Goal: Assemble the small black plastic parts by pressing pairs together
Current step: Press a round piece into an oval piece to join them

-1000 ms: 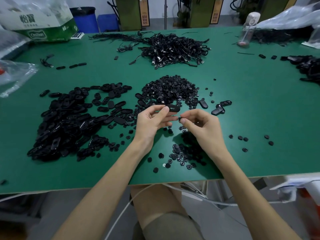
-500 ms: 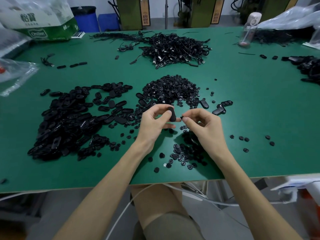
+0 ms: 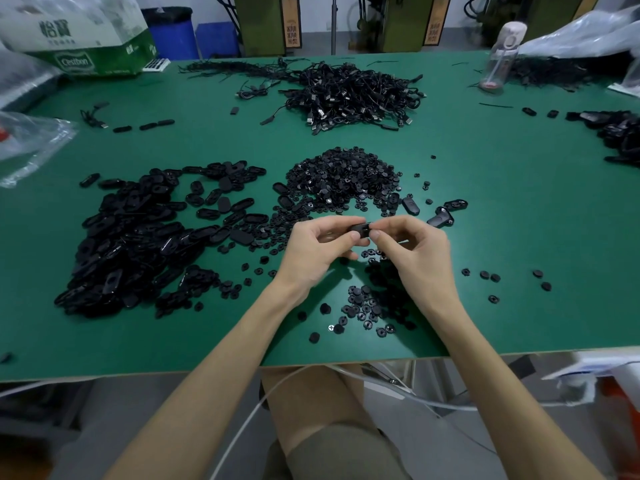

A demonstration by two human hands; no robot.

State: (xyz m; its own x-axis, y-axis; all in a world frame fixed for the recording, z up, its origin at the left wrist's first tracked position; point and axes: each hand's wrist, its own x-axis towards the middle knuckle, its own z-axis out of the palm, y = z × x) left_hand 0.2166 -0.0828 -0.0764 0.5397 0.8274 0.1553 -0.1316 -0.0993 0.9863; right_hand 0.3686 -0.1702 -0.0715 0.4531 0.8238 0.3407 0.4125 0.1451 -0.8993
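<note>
Above the green table, my left hand pinches a small black oval plastic part between thumb and fingers. My right hand meets it from the right, thumb and forefinger pinched against the same part; whatever small piece it holds is hidden by the fingertips. A big pile of black oval parts lies to the left. A heap of small round black parts sits just beyond my hands. More round pieces are scattered near the front edge.
A tangle of black cables lies at the back centre. A clear water bottle stands back right, beside plastic bags. A green and white carton and a plastic bag sit at the left. Finished-looking pieces lie right of my hands.
My two hands have closed together: the right fingertips now touch the oval part in the left hand, which has been turned and lowered slightly toward the right.
</note>
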